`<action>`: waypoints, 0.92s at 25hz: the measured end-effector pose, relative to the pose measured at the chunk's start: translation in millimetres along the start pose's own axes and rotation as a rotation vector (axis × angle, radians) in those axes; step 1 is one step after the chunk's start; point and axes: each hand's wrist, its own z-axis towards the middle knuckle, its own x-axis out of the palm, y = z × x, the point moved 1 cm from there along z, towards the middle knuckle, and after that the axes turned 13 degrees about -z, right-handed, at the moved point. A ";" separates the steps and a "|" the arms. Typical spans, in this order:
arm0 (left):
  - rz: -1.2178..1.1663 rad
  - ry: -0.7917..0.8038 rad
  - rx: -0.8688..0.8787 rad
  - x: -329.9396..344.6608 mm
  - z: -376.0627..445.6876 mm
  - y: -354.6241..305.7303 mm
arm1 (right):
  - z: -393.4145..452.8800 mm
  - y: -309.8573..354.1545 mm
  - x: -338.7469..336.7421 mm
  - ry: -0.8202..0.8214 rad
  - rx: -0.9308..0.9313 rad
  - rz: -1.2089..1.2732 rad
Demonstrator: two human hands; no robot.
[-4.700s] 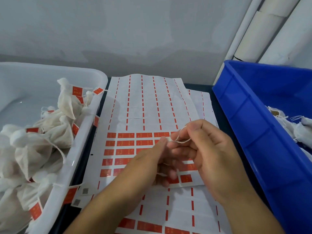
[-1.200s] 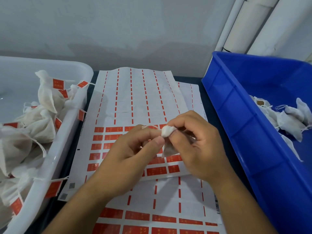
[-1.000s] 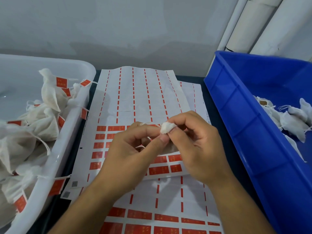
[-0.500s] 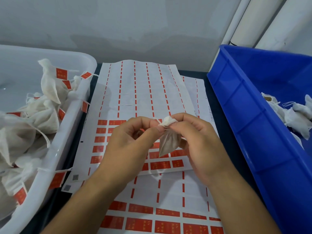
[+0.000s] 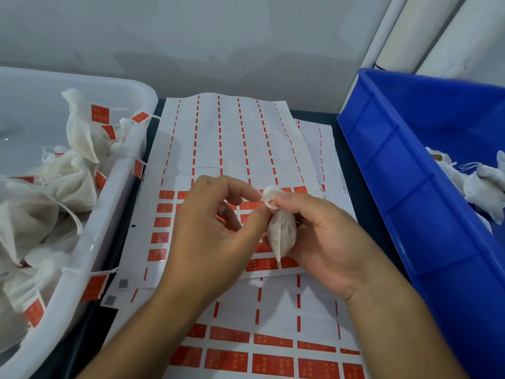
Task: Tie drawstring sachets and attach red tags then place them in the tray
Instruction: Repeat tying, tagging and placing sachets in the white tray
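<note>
A small white sachet hangs point-down between my hands, above the sheets of red tags. My right hand grips its gathered neck between thumb and forefinger, with the pouch lying against the palm. My left hand pinches the drawstring at the bunched top with thumb and forefinger. The string itself is mostly hidden by the fingers. The white tray on the left holds several tied sachets with red tags.
A blue bin on the right holds several untagged white sachets. A second tag sheet lies nearest me, under my forearms. The grey wall and white pipes stand behind.
The drawstring loops seen at first are drawn tight. Over the last second the sachet has dropped from behind my fingers and hangs in full view.
</note>
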 end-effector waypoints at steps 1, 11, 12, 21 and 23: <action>0.042 -0.003 0.070 -0.8 -0.3 -0.9 | 0.0 0.3 -0.4 -0.016 0.004 -0.010; 0.300 0.122 0.272 -10.9 2.7 -0.2 | 0.0 0.1 -1.7 -0.173 0.030 -0.259; 0.293 0.131 0.265 -10.6 3.1 -0.2 | 0.0 0.2 -1.6 -0.183 0.024 -0.290; 0.409 0.163 0.209 -9.9 3.8 -1.6 | -0.8 0.8 -0.3 -0.213 -0.071 -0.495; 0.352 0.188 0.093 -8.8 2.2 -1.0 | -1.7 1.8 -0.3 -0.205 -0.149 -0.568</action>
